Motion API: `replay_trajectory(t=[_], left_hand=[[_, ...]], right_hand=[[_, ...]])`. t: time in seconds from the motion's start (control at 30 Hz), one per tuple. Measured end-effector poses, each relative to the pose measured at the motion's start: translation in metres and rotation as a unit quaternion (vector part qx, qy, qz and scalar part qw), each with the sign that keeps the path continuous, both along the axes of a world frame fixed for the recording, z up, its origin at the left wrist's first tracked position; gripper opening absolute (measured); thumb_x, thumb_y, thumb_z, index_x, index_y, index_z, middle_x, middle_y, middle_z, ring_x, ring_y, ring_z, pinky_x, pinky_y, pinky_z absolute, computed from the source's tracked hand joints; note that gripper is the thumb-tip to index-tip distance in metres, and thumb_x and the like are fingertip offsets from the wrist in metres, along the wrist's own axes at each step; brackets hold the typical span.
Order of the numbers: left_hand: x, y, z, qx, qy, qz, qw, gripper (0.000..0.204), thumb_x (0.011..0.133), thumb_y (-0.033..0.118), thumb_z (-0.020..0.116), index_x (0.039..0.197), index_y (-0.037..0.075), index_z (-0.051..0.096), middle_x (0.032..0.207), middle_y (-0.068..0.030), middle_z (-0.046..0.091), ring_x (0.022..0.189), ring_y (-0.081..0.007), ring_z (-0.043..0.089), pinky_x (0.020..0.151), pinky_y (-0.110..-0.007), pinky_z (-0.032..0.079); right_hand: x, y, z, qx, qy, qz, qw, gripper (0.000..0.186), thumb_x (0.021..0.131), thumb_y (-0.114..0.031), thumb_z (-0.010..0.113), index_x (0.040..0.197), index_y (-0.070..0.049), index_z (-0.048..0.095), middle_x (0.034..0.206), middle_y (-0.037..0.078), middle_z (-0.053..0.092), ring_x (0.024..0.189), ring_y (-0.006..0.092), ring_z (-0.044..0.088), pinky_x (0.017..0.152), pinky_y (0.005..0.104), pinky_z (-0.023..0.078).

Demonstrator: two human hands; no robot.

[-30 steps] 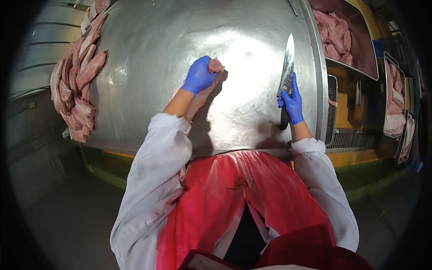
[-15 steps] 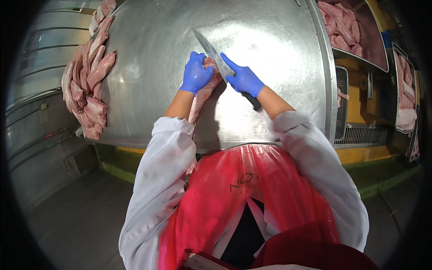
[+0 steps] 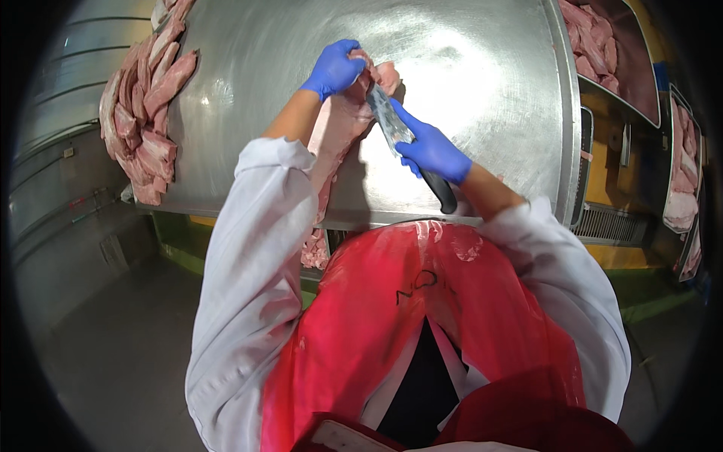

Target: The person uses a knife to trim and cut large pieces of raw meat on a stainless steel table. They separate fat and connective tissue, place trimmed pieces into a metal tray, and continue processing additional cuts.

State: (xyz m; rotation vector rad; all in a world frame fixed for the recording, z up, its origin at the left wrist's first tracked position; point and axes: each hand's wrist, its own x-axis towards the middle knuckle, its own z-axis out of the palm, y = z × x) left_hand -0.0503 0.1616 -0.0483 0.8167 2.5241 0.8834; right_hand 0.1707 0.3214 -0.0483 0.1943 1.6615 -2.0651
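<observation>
A long pale pink piece of meat [image 3: 337,135] lies lengthwise on the metal table [image 3: 263,83], its near end close to the front edge. My left hand [image 3: 334,69], in a blue glove, grips the far end of the meat with bent fingers. In my blue-gloved right hand [image 3: 434,151] is a knife [image 3: 388,117] with a black handle, the forefinger stretched along the blade. The blade points away and to the left, and its tip meets the meat just right of my left hand; the tip itself is hidden there.
A pile of long meat pieces [image 3: 139,113] rests at the table's left edge. To the right stand a tray of meat [image 3: 591,41] and another meat tray [image 3: 681,169]. Below the front edge, a container holds small meat scraps [image 3: 315,251].
My left hand has moved farther away with the end of the meat. The knife, earlier pointing past the meat, now has its tip at the meat's far end; my right hand has come nearer.
</observation>
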Motion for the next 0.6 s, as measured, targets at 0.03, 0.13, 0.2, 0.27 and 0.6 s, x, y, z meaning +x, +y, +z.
replay_trajectory(t=[0.03,0.13,0.2,0.27,0.6], left_hand=[[-0.011,-0.004,-0.005,0.023,-0.059,-0.011,0.998,0.029,0.084,0.014,0.062,0.107,-0.002,0.065,0.096,-0.0142,0.069,0.089,-0.0224,0.069,0.080,-0.035,0.055],[-0.008,0.007,0.004,0.018,-0.131,-0.076,0.988,0.025,0.083,0.011,0.059,0.104,-0.003,0.064,0.090,-0.0102,0.068,0.084,-0.0158,0.066,0.075,-0.030,0.055],[-0.015,0.015,-0.003,0.048,-0.110,-0.103,0.987,0.024,0.083,0.010,0.058,0.102,-0.004,0.064,0.088,-0.0103,0.068,0.084,-0.0155,0.066,0.075,-0.030,0.054],[-0.023,0.014,-0.001,0.064,-0.114,-0.068,0.989,0.019,0.082,0.007,0.057,0.096,-0.004,0.065,0.085,-0.0088,0.067,0.081,-0.0143,0.064,0.074,-0.028,0.053],[0.011,-0.014,0.022,0.315,-0.195,0.108,0.923,0.019,0.079,0.007,0.057,0.095,-0.001,0.064,0.085,-0.0053,0.063,0.075,-0.0142,0.060,0.069,-0.028,0.050]], right_hand=[[-0.005,-0.004,0.004,0.004,-0.006,-0.006,1.000,0.083,0.089,-0.003,0.053,0.161,-0.018,0.015,0.074,0.009,0.061,0.056,0.0149,0.058,0.050,0.0295,0.050],[-0.053,-0.023,-0.011,-0.026,-0.039,-0.090,0.995,0.078,0.093,-0.004,0.054,0.161,-0.015,0.016,0.073,0.006,0.058,0.055,0.0127,0.056,0.051,0.0283,0.050],[-0.089,-0.030,-0.037,-0.020,-0.010,-0.095,0.995,0.079,0.094,-0.006,0.054,0.161,-0.015,0.015,0.073,0.007,0.058,0.056,0.0131,0.056,0.051,0.0285,0.051],[-0.073,-0.042,-0.031,0.004,-0.011,-0.094,0.996,0.079,0.094,-0.007,0.054,0.161,-0.016,0.014,0.074,0.007,0.059,0.057,0.0134,0.056,0.052,0.0287,0.051],[-0.089,-0.049,-0.046,-0.026,-0.006,-0.142,0.989,0.081,0.090,-0.006,0.057,0.161,-0.014,0.018,0.075,0.008,0.062,0.053,0.0138,0.058,0.048,0.0296,0.050]])
